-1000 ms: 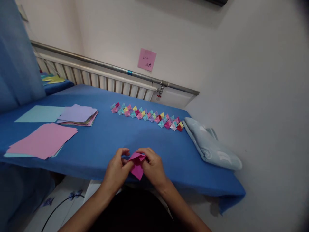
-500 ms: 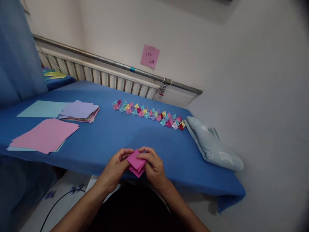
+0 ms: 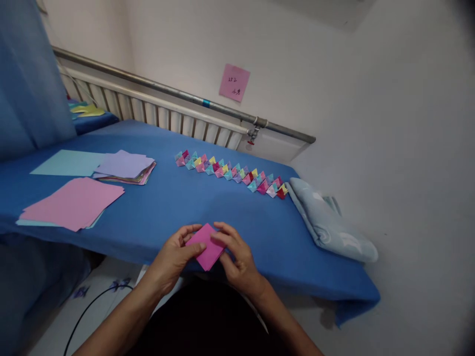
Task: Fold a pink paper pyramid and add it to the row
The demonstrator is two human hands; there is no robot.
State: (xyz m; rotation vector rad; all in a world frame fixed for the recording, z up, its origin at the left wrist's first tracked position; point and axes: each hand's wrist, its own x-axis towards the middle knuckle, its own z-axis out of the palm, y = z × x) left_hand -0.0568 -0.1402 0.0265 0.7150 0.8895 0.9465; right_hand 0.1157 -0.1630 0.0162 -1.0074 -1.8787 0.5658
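Pink sheets (image 3: 74, 202): fanned in a stack on the blue cloth (image 3: 159, 207), presumably for easy reach.
Left hand (image 3: 174, 257): pinches the magenta square (image 3: 211, 253), thumb on top, apparently keeping its layers flat.
Magenta square: between my hands, one corner toward me.
Right hand (image 3: 237, 254): fingertips steady the right side; I cannot tell whether the thumb closes beneath.

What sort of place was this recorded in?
Probably an indoor living space, perhaps a bedroom or dormitory. A white radiator runs along the wall, a folded, blanket-like cloth lies on the blue-covered surface, and blue fabric hangs at the left.
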